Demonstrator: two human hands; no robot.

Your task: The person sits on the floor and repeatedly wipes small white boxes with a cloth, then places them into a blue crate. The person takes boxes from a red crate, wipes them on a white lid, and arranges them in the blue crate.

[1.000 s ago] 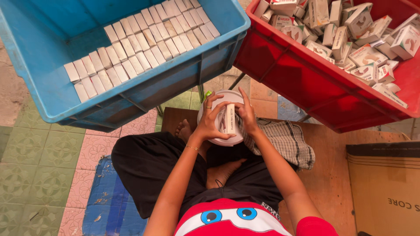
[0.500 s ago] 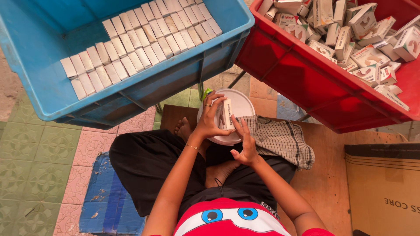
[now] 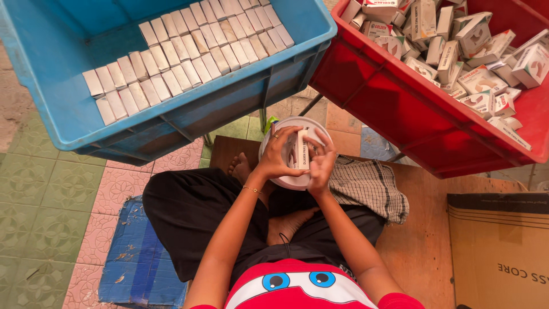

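A small white carton (image 3: 302, 150) stands upright between my two hands, above a round white bowl (image 3: 273, 137) resting on my lap. My left hand (image 3: 278, 154) grips the carton's left side, a ring on one finger and a thin bracelet at the wrist. My right hand (image 3: 321, 162) presses the carton's right side with its fingers curled on it. I sit cross-legged in black trousers, bare feet showing below the bowl.
A blue crate (image 3: 189, 109) at upper left holds neat rows of small white cartons (image 3: 183, 51). A red crate (image 3: 412, 120) at upper right holds several loose, jumbled cartons (image 3: 469, 51). A checked cloth (image 3: 366, 186) lies to my right, a cardboard box (image 3: 497, 252) at lower right.
My right hand dropped away from the carton toward my lap, then came back up and closed on it beside the left hand. The bowl stayed on my lap.
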